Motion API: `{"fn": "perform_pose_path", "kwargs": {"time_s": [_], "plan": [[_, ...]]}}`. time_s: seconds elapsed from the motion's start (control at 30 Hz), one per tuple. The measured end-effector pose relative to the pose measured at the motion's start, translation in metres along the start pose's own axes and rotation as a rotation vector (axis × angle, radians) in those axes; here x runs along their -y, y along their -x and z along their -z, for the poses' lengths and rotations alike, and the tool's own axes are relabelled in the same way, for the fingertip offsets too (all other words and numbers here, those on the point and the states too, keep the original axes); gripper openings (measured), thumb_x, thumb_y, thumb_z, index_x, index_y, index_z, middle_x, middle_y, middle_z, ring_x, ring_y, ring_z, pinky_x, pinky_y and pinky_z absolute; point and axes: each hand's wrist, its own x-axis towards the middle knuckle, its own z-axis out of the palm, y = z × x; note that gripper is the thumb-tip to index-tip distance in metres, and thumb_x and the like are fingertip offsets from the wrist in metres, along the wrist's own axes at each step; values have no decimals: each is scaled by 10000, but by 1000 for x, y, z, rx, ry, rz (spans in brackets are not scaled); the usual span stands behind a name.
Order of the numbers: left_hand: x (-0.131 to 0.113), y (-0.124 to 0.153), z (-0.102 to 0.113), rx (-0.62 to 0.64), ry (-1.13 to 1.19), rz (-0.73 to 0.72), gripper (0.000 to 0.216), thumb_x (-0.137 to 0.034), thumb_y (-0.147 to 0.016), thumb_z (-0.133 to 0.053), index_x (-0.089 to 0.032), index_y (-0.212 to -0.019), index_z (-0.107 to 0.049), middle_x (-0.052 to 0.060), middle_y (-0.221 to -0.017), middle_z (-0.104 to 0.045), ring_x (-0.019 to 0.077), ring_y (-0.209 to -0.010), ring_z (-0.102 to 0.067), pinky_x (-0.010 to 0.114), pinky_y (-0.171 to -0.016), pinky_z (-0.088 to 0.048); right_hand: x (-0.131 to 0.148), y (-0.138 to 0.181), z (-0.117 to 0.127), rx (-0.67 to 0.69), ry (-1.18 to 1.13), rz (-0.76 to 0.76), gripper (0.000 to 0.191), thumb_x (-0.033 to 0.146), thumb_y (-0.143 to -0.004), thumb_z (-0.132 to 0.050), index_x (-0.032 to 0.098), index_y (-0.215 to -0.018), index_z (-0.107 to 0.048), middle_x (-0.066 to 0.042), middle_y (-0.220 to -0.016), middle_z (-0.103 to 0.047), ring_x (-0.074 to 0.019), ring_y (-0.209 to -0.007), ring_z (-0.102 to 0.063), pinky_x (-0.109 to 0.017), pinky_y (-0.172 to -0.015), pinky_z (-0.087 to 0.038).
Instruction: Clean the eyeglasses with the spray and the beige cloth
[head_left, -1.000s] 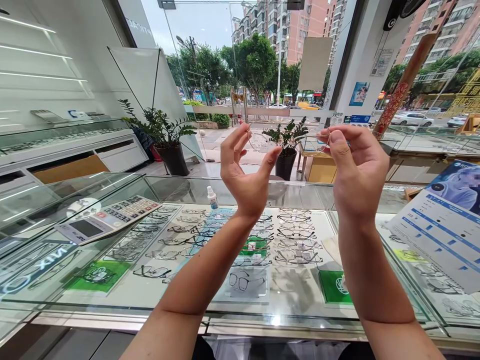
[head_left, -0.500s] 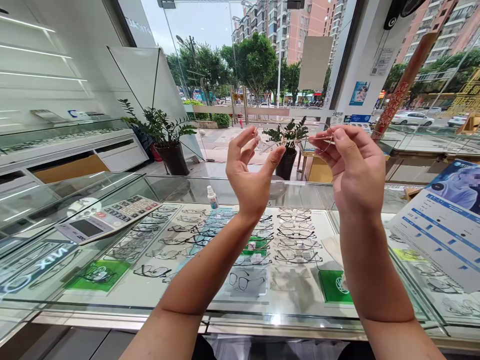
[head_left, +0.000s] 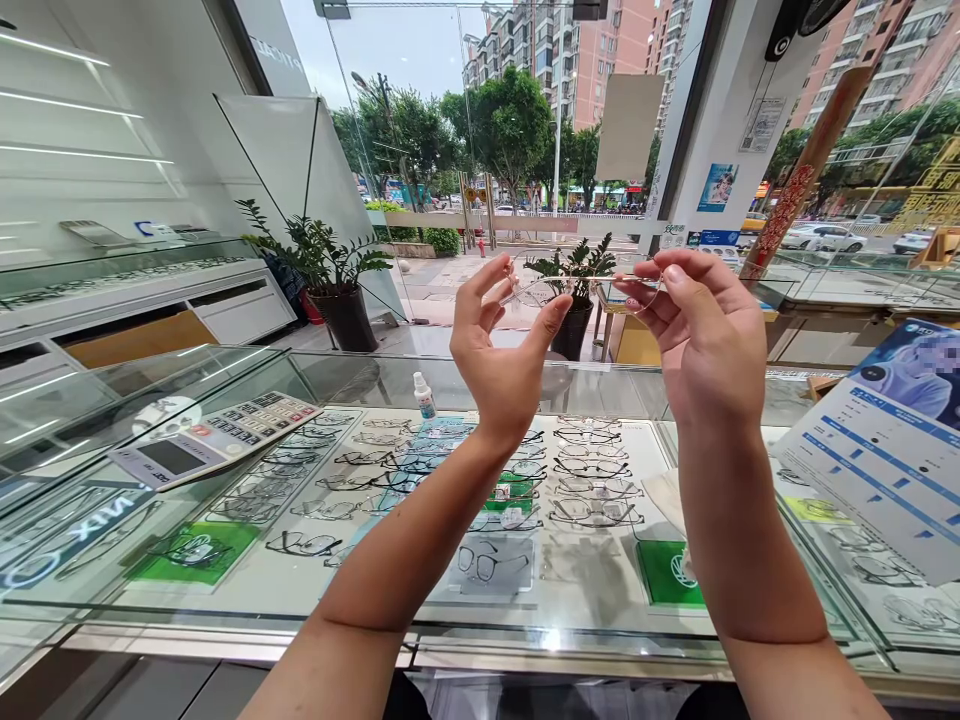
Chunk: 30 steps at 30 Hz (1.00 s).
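Green card (head_left: 664,575): near the tabletop's (head_left: 592,385) near edge, toward the right corner; it has a white round emblem and no words I can read.
Lettering (head_left: 94,525): by the near left corner, looks like "MIX", slanted.
Rows of glasses (head_left: 592,467): across the middle.
Calculator (head_left: 184,460): along the left edge; its brand is too small to read.
Leaflet (head_left: 870,450): at the right edge, blue and white, print too fine.
Right hand (head_left: 709,330): raised, thumb and forefinger pinched on one end of the glasses.
Left hand (head_left: 499,355): half open, thumb well apart, fingertips at the other end; whether they grip, I cannot tell.
Held glasses (head_left: 555,279): in the air between both hands, above the tabletop's far edge.
Handling: probably light, springy and easily bent, with lenses that smudge; best held by the hinge ends, off the lenses.
Spray bottle (head_left: 424,397): at the far edge, label unreadable.
Window lettering (head_left: 279,57): beyond the far left corner, something like "PTICAL".
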Motion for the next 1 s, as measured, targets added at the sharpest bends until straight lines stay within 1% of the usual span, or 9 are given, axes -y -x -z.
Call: {"fn": "perform_pose_path", "kwargs": {"time_s": [0.1, 0.2, 0.27, 0.33, 0.47, 0.67, 0.77, 0.87, 1.0], "plan": [[-6, -4, 0, -33, -25, -48, 627, -574, -886, -947, -346, -1421, -712, 67, -1431, -745, 286, -1314, -761, 456, -1127, -615, 0, -1, -2, -47, -65, -48, 100, 326, -1004, -704, 290, -1089, -745, -51, -1187, -823, -233, -1105, -839, -428, -998, -670], [-9, -8, 2, -15, -28, -133, 603, -493, -885, -966, -326, -1420, -744, 78, -1397, -765, 286, -1234, -791, 481, -1082, -632, 1, -2, 0, -52, -2, 46, 136, 251, -978, -730, 274, -1097, -791, -62, -1218, -822, -215, -1167, -795, -421, -1083, -622], [-10, -11, 5, 64, -39, -170, 634, -441, -870, -980, -336, -1443, -731, 77, -1435, -751, 283, -1235, -782, 485, -1093, -637, 1, -3, 2, 25, 131, 132, 160, 286, -996, -740, 278, -1139, -811, -67, -1269, -817, -224, -1244, -753, -445, -1147, -584], [-12, -14, 8, 157, -51, -168, 653, -415, -863, -979, -359, -1457, -715, 62, -1465, -739, 280, -1269, -757, 479, -1123, -639, 2, -3, 4, 128, 247, 160, 160, 336, -1012, -739, 289, -1143, -819, -66, -1273, -816, -243, -1267, -733, -486, -1174, -562], [-22, -19, 14, 288, -42, -106, 639, -373, -849, -965, -364, -1442, -729, 51, -1469, -744, 293, -1334, -718, 469, -1146, -655, 0, -4, 6, 251, 328, 147, 125, 390, -1010, -758, 285, -989, -825, -64, -1158, -834, -259, -1182, -743, -516, -1138, -566], [-33, -27, 25, 426, 49, -37, 643, -337, -817, -975, -335, -1424, -763, 65, -1426, -758, 296, -1286, -754, 453, -1097, -706, -1, -7, 10, 397, 212, 38, 162, 415, -975, -808, 271, -903, -823, -46, -1093, -841, -242, -1096, -750, -468, -1060, -580], [-31, -30, 29, 451, 8, -119, 623, -369, -857, -940, -342, -1452, -758, 68, -1347, -779, 292, -1258, -775, 433, -1019, -743, 1, -7, 11, 483, 128, -84, 227, 472, -965, -817, 256, -893, -821, -46, -1054, -844, -231, -1020, -752, -431, -972, -606], [-28, -33, 30, 458, -38, -192, 621, -398, -867, -918, -347, -1464, -753, 66, -1299, -799, 282, -1211, -794, 403, -950, -762, 4, -6, 10, 511, 71, -167, 253, 490, -950, -826, 243, -894, -822, -46, -976, -837, -215, -932, -743, -399, -897, -618], [-28, -35, 30, 479, 28, -101, 646, -401, -803, -955, -335, -1420, -777, 56, -1302, -806, 282, -1177, -802, 397, -947, -759, 7, -5, 8, 503, 33, -193, 238, 460, -926, -845, 227, -883, -823, -48, -948, -834, -205, -911, -750, -389, -894, -627]]}}
